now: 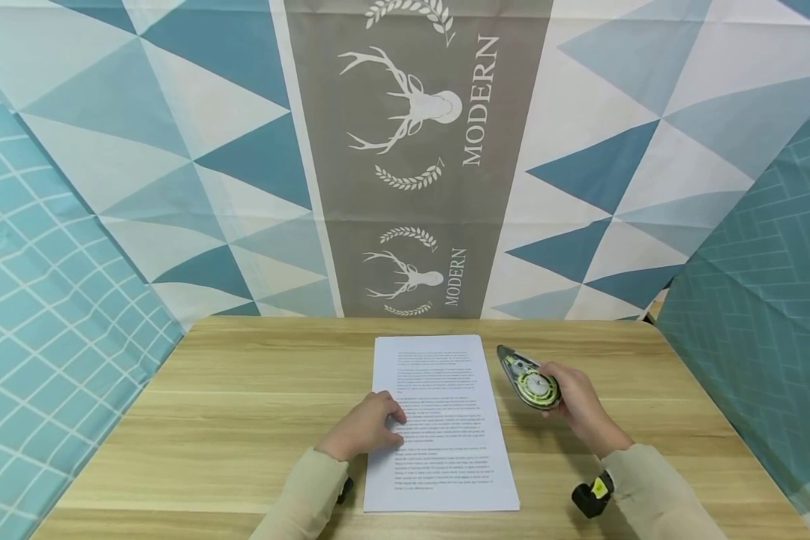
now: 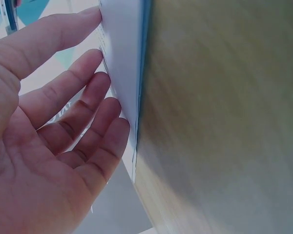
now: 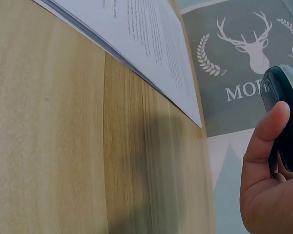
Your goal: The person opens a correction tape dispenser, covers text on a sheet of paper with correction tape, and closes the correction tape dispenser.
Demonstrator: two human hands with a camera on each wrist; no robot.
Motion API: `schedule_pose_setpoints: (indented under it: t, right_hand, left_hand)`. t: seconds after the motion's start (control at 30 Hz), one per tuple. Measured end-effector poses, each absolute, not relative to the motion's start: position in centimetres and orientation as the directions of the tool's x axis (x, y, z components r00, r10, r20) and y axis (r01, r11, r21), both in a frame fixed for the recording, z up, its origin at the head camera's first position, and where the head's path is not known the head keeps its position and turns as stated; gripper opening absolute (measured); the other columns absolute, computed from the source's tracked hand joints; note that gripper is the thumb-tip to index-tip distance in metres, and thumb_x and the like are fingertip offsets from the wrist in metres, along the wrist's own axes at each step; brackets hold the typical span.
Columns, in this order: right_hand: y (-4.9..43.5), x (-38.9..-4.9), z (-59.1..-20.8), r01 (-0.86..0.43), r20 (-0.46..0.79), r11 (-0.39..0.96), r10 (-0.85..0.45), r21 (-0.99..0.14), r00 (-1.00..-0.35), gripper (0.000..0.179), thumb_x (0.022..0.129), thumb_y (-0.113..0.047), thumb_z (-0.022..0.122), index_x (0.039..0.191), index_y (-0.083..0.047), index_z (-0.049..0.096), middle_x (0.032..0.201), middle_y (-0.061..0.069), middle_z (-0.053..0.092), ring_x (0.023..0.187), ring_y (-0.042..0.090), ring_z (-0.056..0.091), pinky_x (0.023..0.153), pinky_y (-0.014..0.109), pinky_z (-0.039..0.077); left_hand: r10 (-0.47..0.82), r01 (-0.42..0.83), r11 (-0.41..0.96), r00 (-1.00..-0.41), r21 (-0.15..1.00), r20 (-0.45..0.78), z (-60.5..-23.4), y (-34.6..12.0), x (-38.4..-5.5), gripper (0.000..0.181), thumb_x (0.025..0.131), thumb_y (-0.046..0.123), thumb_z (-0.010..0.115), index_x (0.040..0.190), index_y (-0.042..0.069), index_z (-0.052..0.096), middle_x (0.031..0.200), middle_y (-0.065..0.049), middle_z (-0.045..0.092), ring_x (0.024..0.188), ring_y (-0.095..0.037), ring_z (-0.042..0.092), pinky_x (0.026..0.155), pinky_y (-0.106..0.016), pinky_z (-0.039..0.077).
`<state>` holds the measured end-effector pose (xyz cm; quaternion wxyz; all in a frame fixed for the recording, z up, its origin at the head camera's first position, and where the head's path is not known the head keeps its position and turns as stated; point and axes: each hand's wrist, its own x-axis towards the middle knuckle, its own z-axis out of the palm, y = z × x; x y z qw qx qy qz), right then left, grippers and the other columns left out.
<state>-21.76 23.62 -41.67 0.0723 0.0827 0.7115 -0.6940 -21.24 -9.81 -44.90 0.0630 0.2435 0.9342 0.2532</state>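
Note:
A stack of printed paper [image 1: 442,427] lies on the wooden table, lines of text facing up. My left hand [image 1: 367,427] rests at the stack's left edge. In the left wrist view, the fingers [image 2: 100,114] of that hand are loosely bent, with fingertips touching the paper [image 2: 122,53] and nothing gripped. To the right of the stack, my right hand [image 1: 577,401] holds a correction tape [image 1: 536,386], a teardrop-shaped clear case with a yellow-green wheel, its narrow end toward the upper left. From the right wrist view, the thumb [image 3: 271,124] presses on the dark side of the correction tape [image 3: 288,117].
The wooden table [image 1: 243,420] extends to both sides of the stack. A patterned cloth [image 1: 412,187] with deer heads and triangles hangs behind it. Tiled-pattern sheets stand at left and right. A black wrist strap [image 1: 590,496] with a yellow patch is on the right wrist.

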Motion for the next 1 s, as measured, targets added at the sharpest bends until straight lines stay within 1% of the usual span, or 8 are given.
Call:
schedule_pose_setpoints:
  t: [0.13, 0.23, 0.27, 0.37, 0.47, 0.6, 0.77, 1.0]
  right_hand:
    - [23.8, -22.0, -41.8, 0.226, -0.225, 0.023, 0.026, -0.974, -0.974, 0.047, 0.095, -0.021, 0.039, 0.129, 0.011, 0.04, 0.076, -0.001, 0.059, 0.055, 0.006, 0.056, 0.046, 0.02, 0.047]
    - [24.0, -22.1, -41.9, 0.234, -0.234, 0.018, 0.034, -0.972, -0.972, 0.05, 0.095, -0.022, 0.039, 0.132, 0.011, 0.037, 0.078, -0.001, 0.058, 0.056, 0.005, 0.056, 0.046, 0.019, 0.047]
    - [24.0, -22.1, -42.0, 0.236, -0.236, 0.014, 0.038, -0.972, -0.971, 0.049, 0.095, -0.022, 0.039, 0.132, 0.011, 0.037, 0.077, -0.002, 0.058, 0.056, 0.005, 0.056, 0.046, 0.019, 0.047]
    - [24.2, -22.3, -42.2, 0.244, -0.244, -0.004, 0.051, -0.97, -0.968, 0.048, 0.095, -0.021, 0.039, 0.13, 0.01, 0.037, 0.076, -0.002, 0.058, 0.056, 0.005, 0.056, 0.046, 0.02, 0.047]
    - [24.4, -22.4, -42.4, 0.253, -0.253, -0.01, 0.061, -0.967, -0.965, 0.047, 0.095, -0.022, 0.039, 0.129, 0.009, 0.038, 0.076, -0.001, 0.058, 0.056, 0.006, 0.056, 0.047, 0.021, 0.048]
    - [24.7, -22.5, -42.4, 0.265, -0.265, -0.011, 0.065, -0.964, -0.962, 0.049, 0.095, -0.024, 0.04, 0.131, 0.009, 0.036, 0.077, -0.001, 0.058, 0.056, 0.006, 0.056, 0.048, 0.022, 0.048]
    - [24.9, -22.8, -42.6, 0.277, -0.277, -0.012, 0.081, -0.961, -0.957, 0.049, 0.095, -0.024, 0.04, 0.13, 0.01, 0.036, 0.076, -0.001, 0.058, 0.056, 0.006, 0.057, 0.047, 0.021, 0.048]
    - [25.2, -23.1, -43.0, 0.28, -0.278, 0.009, 0.095, -0.96, -0.956, 0.051, 0.096, -0.026, 0.038, 0.131, 0.011, 0.034, 0.081, 0.0, 0.056, 0.06, 0.006, 0.057, 0.05, 0.023, 0.05]
  left_hand:
    - [0.483, 0.418, 0.755, -0.876, 0.504, 0.004, -45.1, -9.9, -21.3, 0.021, 0.067, 0.012, 0.075, 0.085, 0.005, 0.068, 0.087, -0.002, 0.058, 0.082, -0.015, 0.047, 0.074, -0.028, 0.042]
    - [0.49, 0.432, 0.741, -0.871, 0.514, 0.025, -45.2, -10.0, -21.3, 0.021, 0.067, 0.011, 0.074, 0.085, 0.004, 0.067, 0.087, -0.003, 0.057, 0.081, -0.015, 0.046, 0.073, -0.028, 0.041]
    - [0.5, 0.452, 0.736, -0.865, 0.505, 0.046, -45.1, -10.0, -21.3, 0.02, 0.066, 0.012, 0.074, 0.084, 0.004, 0.067, 0.086, -0.002, 0.057, 0.08, -0.015, 0.046, 0.071, -0.027, 0.041]
    - [0.505, 0.46, 0.723, -0.861, 0.516, 0.061, -45.0, -10.1, -21.2, 0.02, 0.066, 0.011, 0.073, 0.084, 0.003, 0.067, 0.085, -0.003, 0.056, 0.079, -0.015, 0.046, 0.071, -0.028, 0.041]
    - [0.494, 0.443, 0.736, -0.869, 0.512, 0.041, -45.0, -10.0, -21.2, 0.02, 0.067, 0.012, 0.073, 0.084, 0.004, 0.067, 0.085, -0.002, 0.056, 0.08, -0.014, 0.046, 0.072, -0.028, 0.041]
    - [0.477, 0.414, 0.76, -0.879, 0.501, 0.003, -45.0, -9.9, -21.3, 0.021, 0.067, 0.012, 0.074, 0.086, 0.005, 0.068, 0.087, -0.001, 0.057, 0.082, -0.014, 0.047, 0.074, -0.028, 0.042]
    - [0.479, 0.418, 0.764, -0.878, 0.491, 0.002, -45.0, -9.8, -21.2, 0.021, 0.067, 0.013, 0.075, 0.086, 0.006, 0.068, 0.088, -0.001, 0.058, 0.082, -0.014, 0.048, 0.074, -0.028, 0.042]
    - [0.483, 0.421, 0.754, -0.876, 0.504, 0.01, -45.1, -9.9, -21.3, 0.021, 0.067, 0.012, 0.075, 0.085, 0.005, 0.068, 0.088, -0.002, 0.058, 0.082, -0.014, 0.048, 0.074, -0.029, 0.042]
